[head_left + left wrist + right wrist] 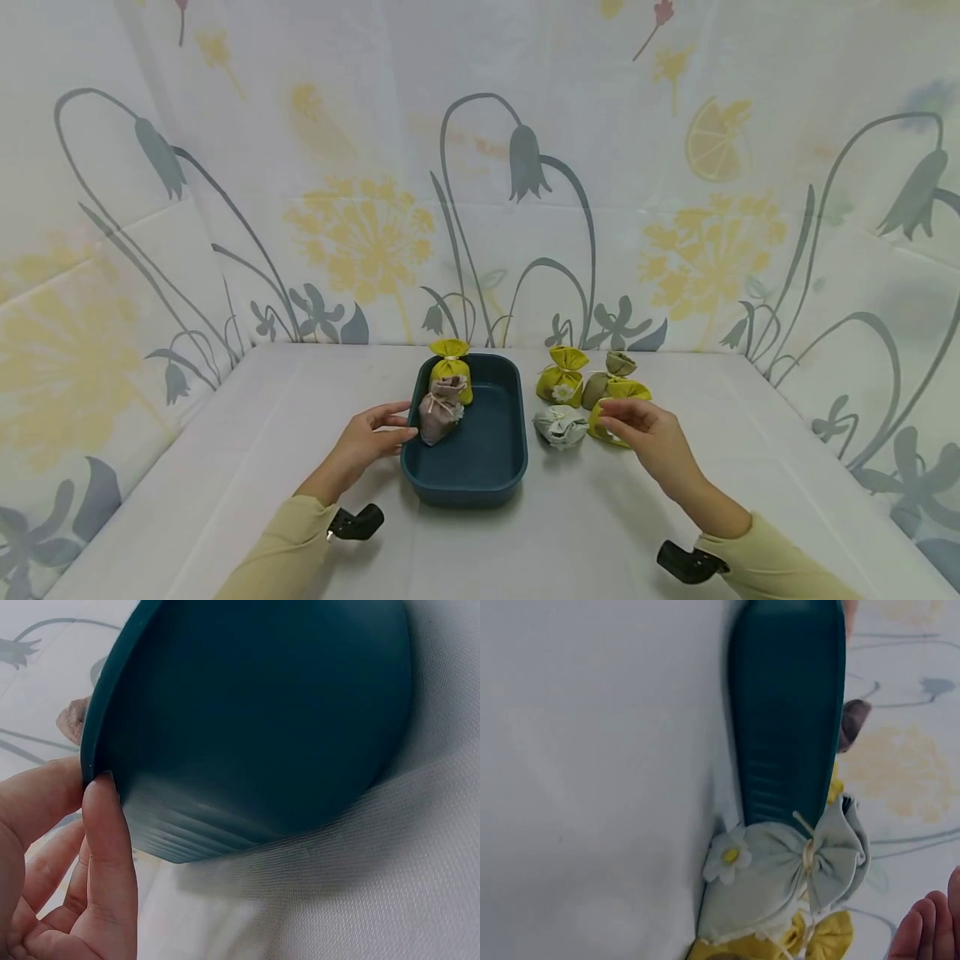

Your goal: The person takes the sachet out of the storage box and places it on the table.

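Note:
My left hand (367, 442) pinches the left rim of a dark teal tub (465, 487), with thumb and fingers on either side of its edge (97, 742) in the left wrist view. Inside the tub lie a yellow pouch (452, 367) and a mauve-brown pouch (441, 412), both tied at the neck. To the right, my right hand (656, 437) hovers by a yellow pouch (615, 436), overlapping it in the head view. In the right wrist view the fingers (924, 926) look fairly straight, with nothing seen between them.
Right of the tub sit a pale grey pouch (561, 427) with a white flower, another yellow pouch (562, 379) and an olive-grey pouch (600, 385). A white cloth covers the table (337, 379). Behind hangs a flower-printed curtain (480, 250).

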`<move>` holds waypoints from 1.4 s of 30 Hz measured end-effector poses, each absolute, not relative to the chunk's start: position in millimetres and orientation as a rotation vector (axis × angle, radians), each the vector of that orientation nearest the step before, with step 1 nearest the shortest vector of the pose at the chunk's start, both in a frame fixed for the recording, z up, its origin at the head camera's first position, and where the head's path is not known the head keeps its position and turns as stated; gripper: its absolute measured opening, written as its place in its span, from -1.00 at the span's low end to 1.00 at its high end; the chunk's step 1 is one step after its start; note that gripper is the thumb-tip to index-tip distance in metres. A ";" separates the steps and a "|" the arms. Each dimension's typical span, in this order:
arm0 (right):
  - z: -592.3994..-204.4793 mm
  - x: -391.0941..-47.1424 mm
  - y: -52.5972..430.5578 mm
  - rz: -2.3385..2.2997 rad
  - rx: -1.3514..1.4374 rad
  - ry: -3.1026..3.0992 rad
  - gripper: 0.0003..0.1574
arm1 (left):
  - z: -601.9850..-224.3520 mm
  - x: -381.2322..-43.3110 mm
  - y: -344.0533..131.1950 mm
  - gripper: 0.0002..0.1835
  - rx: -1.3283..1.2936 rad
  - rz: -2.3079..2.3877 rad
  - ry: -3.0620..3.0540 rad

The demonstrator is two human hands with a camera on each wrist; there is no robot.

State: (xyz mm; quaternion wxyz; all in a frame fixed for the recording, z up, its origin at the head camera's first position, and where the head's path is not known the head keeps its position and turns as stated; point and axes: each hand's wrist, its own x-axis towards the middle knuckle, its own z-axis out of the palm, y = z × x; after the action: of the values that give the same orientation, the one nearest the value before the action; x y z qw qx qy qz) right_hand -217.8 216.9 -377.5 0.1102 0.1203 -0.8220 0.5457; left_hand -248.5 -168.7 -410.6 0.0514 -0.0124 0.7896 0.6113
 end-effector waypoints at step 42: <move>-371.5 -239.8 143.4 1.935 0.392 -2.330 -0.66 | -410.5 -248.2 -168.8 -0.39 -0.038 1.874 2.389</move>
State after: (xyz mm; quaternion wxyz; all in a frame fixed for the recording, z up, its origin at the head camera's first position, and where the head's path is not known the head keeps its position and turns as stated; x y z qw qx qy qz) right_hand -239.8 143.4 -371.5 0.0441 0.1282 -0.7622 0.6330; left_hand -248.2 -168.8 -410.5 0.0527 -0.0124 0.7856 0.6164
